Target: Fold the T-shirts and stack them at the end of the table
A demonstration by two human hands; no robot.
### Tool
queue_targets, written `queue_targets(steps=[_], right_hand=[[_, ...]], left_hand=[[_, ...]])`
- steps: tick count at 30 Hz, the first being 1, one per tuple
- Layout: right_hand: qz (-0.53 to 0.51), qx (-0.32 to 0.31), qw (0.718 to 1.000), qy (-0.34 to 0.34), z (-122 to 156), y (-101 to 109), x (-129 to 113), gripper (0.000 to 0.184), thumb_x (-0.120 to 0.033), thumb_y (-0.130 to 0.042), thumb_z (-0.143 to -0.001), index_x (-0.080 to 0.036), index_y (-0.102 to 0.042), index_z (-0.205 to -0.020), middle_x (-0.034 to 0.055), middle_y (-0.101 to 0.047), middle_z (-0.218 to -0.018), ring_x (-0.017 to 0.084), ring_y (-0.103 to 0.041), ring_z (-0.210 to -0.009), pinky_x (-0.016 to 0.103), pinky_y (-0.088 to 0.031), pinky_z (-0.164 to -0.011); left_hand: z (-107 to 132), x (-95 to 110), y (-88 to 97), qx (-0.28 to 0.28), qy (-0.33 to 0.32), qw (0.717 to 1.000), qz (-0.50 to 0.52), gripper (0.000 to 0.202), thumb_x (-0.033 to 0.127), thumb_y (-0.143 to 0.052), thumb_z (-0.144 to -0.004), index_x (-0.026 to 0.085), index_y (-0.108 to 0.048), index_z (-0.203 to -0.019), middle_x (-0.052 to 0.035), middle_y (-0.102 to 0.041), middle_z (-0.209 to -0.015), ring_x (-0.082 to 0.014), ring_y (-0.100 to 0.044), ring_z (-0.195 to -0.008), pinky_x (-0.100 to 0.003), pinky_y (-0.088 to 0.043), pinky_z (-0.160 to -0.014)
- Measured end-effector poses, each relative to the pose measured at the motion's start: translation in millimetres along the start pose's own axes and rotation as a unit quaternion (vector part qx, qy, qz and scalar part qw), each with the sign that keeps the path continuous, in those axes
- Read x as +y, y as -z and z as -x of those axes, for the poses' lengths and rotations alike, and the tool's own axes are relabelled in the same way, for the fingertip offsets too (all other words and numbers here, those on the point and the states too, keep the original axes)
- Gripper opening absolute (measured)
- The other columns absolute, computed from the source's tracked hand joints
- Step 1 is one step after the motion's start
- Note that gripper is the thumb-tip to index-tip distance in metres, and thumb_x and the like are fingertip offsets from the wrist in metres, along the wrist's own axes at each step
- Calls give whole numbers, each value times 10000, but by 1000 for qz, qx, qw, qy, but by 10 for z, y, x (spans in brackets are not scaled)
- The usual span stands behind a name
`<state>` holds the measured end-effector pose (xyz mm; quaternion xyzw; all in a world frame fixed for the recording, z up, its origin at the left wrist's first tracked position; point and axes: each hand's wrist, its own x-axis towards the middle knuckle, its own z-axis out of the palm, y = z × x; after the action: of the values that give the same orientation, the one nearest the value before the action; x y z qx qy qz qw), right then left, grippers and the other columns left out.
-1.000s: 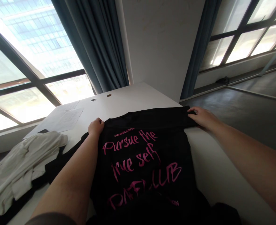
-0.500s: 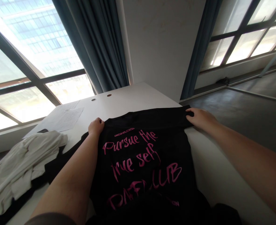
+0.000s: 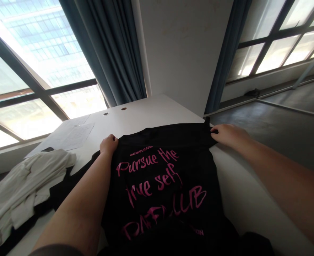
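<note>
A black T-shirt [image 3: 194, 163] with pink lettering lies spread on a white table [image 3: 162, 110], its collar side away from me. At its upper left shoulder, my left hand [image 3: 109, 144] is closed with the fabric pinched in its fingers. My right hand [image 3: 227, 134] pinches the edge of the sleeve on the right, near the table's side edge. A small flap of the sleeve sticks up just beyond those fingers. The shirt's lower part is bunched in dark folds close to me, hiding some of the print.
Crumpled white and black clothes [image 3: 31, 188] lie at the left of the table. Behind them are printed paper sheets [image 3: 77, 135]. Two round holes pierce the tabletop near its far edge. A blue curtain [image 3: 111, 53], windows and a pillar stand beyond; grey floor [image 3: 274, 135] is to the right.
A flap of the right sleeve now stands up above the shirt's edge beside my right hand. My right hand has shifted very slightly; my left hand stays at the shoulder.
</note>
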<state>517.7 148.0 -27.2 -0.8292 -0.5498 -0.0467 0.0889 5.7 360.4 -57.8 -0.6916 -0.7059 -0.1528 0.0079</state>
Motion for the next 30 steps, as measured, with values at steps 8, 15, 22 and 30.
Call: queue_targets(steps=[8,15,22,30], right_hand=[[-63,150,971,177,153,69,-305,460,-267,-523,-897,-200,-696,-1318,110,-705,-1299,307,-680,-1139,434,-553,-977],[-97,116,928,341,408,49,-701,491,-257,-507,-958,-146,-614,-1424,155,-634,-1414,305,-622,-1271,469,-497,-1099],[-116,-34,885,449,583,-40,-874,515,-298,-560,-968,-211,-571,-1475,114,-581,-1490,280,-592,-1318,456,-466,-1131],[-153,-52,896,414,546,-208,-831,586,-391,-541,-982,-222,-489,-1541,131,-514,-1547,319,-508,-1397,504,-409,-1173]], left_hand=[[7,11,9,-1,4,1000,-4,244,353,-466,-923,245,-669,-1004,-120,-741,-997,-324,-682,-978,-393,-497,-759],[11,18,15,-1,6,1000,-1,245,362,-470,-924,251,-671,-1010,-123,-740,-1007,-334,-683,-989,-401,-499,-761],[20,29,27,-3,6,1000,-2,248,365,-468,-924,247,-669,-1010,-123,-740,-1009,-334,-682,-994,-399,-501,-765],[-1,1,6,-5,4,1000,0,253,364,-467,-932,246,-671,-1025,-123,-745,-1019,-326,-683,-997,-395,-505,-773]])
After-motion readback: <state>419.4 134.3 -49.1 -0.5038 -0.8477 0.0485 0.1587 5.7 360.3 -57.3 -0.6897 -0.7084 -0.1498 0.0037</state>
